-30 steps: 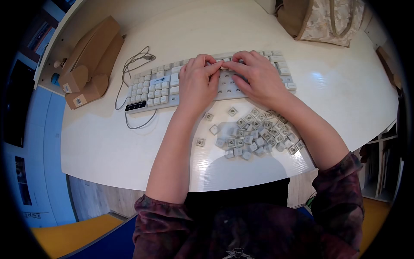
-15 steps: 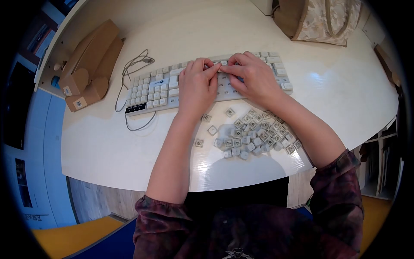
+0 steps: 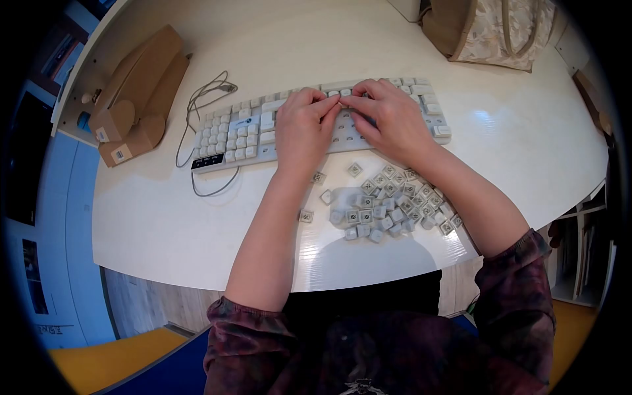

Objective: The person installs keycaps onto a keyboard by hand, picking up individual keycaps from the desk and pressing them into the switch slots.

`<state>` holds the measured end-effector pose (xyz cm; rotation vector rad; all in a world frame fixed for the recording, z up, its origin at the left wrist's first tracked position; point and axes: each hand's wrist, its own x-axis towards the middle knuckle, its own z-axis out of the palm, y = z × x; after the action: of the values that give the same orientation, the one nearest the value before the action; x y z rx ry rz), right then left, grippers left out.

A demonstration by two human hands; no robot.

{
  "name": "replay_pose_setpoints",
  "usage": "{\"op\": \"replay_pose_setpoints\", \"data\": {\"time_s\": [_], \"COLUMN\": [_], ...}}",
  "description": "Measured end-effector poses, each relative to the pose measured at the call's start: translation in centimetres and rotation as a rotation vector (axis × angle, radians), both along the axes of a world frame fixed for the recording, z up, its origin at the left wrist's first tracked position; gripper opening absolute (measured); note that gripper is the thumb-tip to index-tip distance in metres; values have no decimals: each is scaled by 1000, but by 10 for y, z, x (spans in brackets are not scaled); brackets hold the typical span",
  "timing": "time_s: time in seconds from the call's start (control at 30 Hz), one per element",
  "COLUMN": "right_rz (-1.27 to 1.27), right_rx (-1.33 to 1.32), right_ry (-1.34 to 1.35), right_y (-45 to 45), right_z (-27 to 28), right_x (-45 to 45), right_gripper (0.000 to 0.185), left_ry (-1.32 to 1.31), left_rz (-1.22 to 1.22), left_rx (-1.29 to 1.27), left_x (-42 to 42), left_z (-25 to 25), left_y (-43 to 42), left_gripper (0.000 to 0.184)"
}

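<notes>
A white keyboard [image 3: 267, 137] lies across the table with its number pad at the left end. Keycaps cover that end and the far rows, while bare key sockets show in the middle. My left hand [image 3: 304, 125] and my right hand [image 3: 388, 118] are over this middle part, fingers bent and closed. Their fingertips meet at a far row of keys; whatever is between them is too small and covered to make out. Closer to me, a heap of loose keycaps [image 3: 397, 206] spreads between my forearms, several of them upside down. A single keycap [image 3: 306, 216] lies beside my left forearm.
A grey cable [image 3: 191, 108] loops behind and left of the keyboard. Folded brown cardboard [image 3: 141, 99] stands at the table's left side. A patterned bag [image 3: 490, 33] sits at the far right. The white table's [image 3: 158, 243] curved front edge runs close to my body.
The view has shifted slightly. Both hands stay together over the same part of the keyboard, fingertips still meeting, with only small finger movement. The loose keycaps look the same.
</notes>
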<state>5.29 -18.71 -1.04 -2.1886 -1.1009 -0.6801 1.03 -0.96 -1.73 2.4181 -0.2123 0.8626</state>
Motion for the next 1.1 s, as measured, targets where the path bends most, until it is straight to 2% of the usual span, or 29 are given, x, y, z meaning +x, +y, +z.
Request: {"op": "replay_pose_setpoints", "data": {"time_s": [0.17, 0.57, 0.87, 0.97, 1.1], "right_rz": [-19, -15, -4, -6, -1], "right_rx": [-45, -118, 37, 12, 10], "right_ry": [-7, 7, 22, -5, -2], "right_y": [1, -1, 0, 0, 0], "right_z": [3, 8, 1, 0, 0], "right_x": [-2, -1, -2, -1, -1], "right_gripper": [26, 22, 23, 23, 22], "left_ry": [-22, 1, -17, 41, -20], "left_rz": [15, 9, 79, 107, 92], "left_rx": [81, 49, -7, -50, -17], "left_x": [-3, -5, -6, -6, -5], "left_z": [4, 6, 4, 6, 5], "left_y": [-1, -4, -5, -6, -6], "left_gripper": [16, 17, 14, 14, 14]}}
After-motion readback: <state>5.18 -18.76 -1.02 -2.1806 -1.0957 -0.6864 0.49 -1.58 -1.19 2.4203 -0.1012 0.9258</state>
